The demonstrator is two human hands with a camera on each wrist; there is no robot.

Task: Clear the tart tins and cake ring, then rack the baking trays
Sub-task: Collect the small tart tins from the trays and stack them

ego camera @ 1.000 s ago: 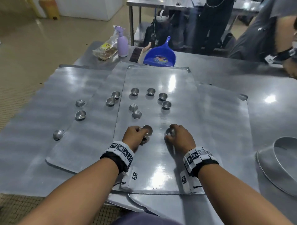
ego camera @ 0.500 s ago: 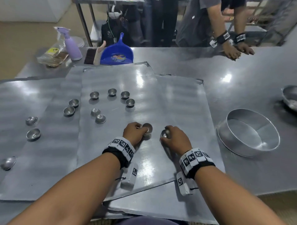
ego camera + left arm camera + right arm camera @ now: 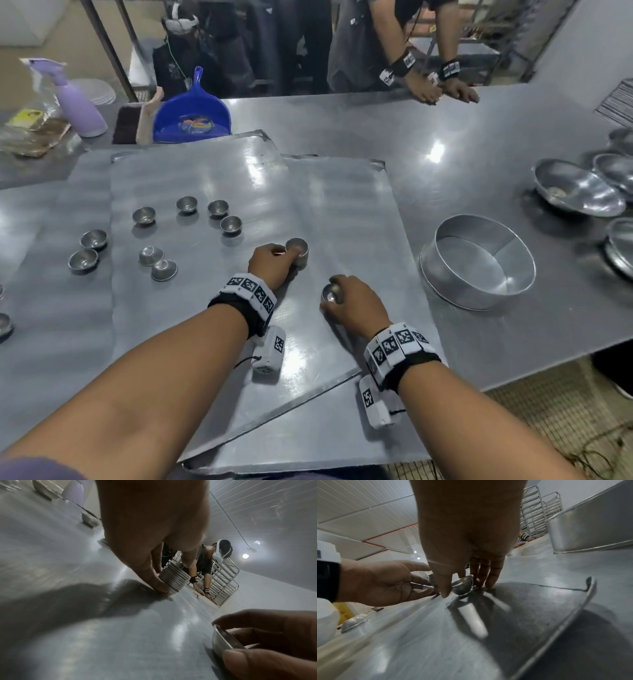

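My left hand (image 3: 270,263) grips a ribbed stack of tart tins (image 3: 173,579); right hand (image 3: 356,308) pinches one (shiny, dome-bottomed) tin (image 3: 462,585).

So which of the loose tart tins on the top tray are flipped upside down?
The two inverted tins, touching side by side near the top tray left edge, show domed bottoms. The four behind them sit open side up.

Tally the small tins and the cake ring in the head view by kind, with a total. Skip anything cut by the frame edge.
Loose tart tins, untouched: 8
Stack of tart tins, gripped by the left hand: 1
Single tart tin, gripped by the right hand: 1
Cake ring: 1
Total: 11
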